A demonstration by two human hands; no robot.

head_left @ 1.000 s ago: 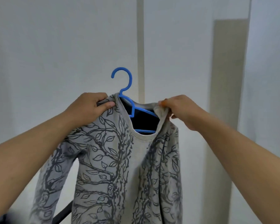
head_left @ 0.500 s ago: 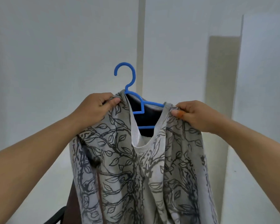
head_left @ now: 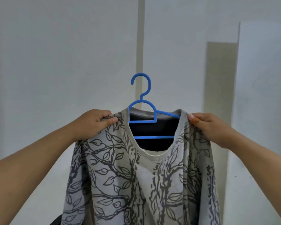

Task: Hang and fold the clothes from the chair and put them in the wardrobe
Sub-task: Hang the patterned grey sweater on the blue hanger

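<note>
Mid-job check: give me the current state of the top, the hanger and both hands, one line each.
Leaf-print top: on the blue hanger, held up in the air by both shoulders, body hanging down.
Blue hanger: inside the neckline, hook upright and free, hung on nothing.
Left hand: grips the top's shoulder beside the collar.
Right hand: pinches the other shoulder at the collar's edge.
</note>
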